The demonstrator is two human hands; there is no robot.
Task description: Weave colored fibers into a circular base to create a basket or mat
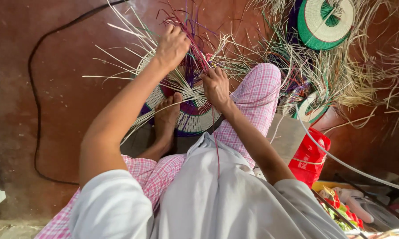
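On the far left a black cable [33, 88] lies on the red floor [75, 35]. The left hand [172, 46] pinches coloured strands [192, 31]. The right hand [216, 85] presses the half-woven round basket [195, 116] near the foot [167, 119]. It looks light and springy, best held at its firm rim. A green woven disc [325, 22] lies far right.

Loose pale-grey cotton top [217, 199] with short sleeves ending above the elbows, fabric falling in soft folds down the front. Pink-and-white checked cloth trousers [257, 93] covering both legs, hem ending at the ankle. Bare forearms. Bare foot [166, 121] without shoe or sock. No rings, bangles or watch visible on either wrist.
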